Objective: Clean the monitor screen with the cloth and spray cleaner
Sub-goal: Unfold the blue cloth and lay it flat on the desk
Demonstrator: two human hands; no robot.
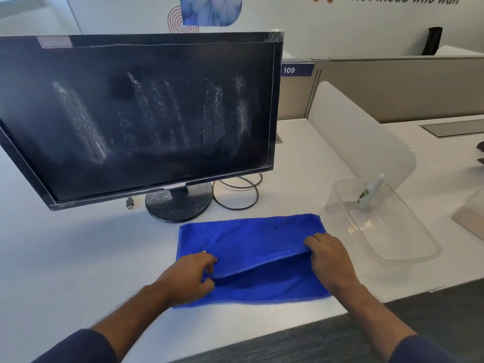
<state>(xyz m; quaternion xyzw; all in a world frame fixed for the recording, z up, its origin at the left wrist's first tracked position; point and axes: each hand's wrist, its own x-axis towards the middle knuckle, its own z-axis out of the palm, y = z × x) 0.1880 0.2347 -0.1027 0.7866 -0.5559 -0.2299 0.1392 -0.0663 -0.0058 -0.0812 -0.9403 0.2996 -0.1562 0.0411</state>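
In front of the monitor (136,113), just before its round base, the blue cloth (251,239) is lying folded on the white counter (78,244). Both hands are working on it: the left hand (188,276) is pinching the upper layer at the left edge between thumb and fingers, and the right hand (330,260) is holding the same layer at the right edge, fingers curled over the fold, so each grip is closed on fabric. The upper layer is lifting a little, and a dark gap is showing under it.

The cloth is looking soft, light and limp, so it will probably sag if it is held at one corner; taking it at two edges, or bunching it into a pad, seems safer. The screen is carrying whitish streaks of droplets and is likely delicate, so light pressure is advisable. The spray bottle (369,191) is standing tilted in the clear tray (392,244), to the right of the monitor.
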